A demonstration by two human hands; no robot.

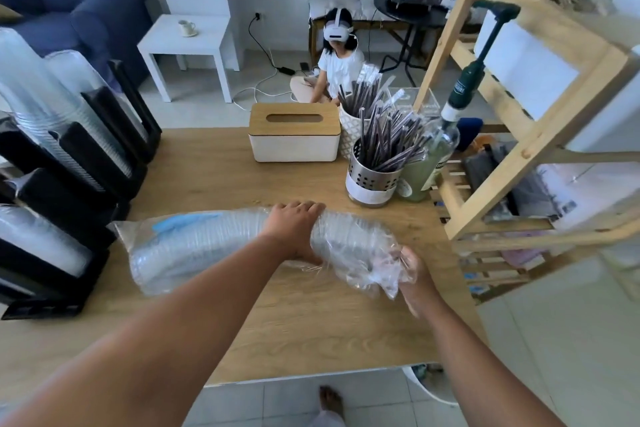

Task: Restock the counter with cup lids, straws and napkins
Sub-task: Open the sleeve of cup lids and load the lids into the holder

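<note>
A long plastic sleeve of cup lids is lying on its side across the middle of the bench, running from near the left edge toward the right edge. The left hand is reaching over the sleeve and gripping it around its right half, with the fingers curling over the far side. The right hand is holding the crumpled loose end of the wrapper at the sleeve's right end. The film is veiling its fingers, so it seems to be pinching the plastic rather than merely touching it. A black rack is standing along the left edge, carrying stacks of clear lids. A napkin box is sitting at the far edge. Just beside it, toward the right edge, a steel holder is holding wrapped straws.
</note>
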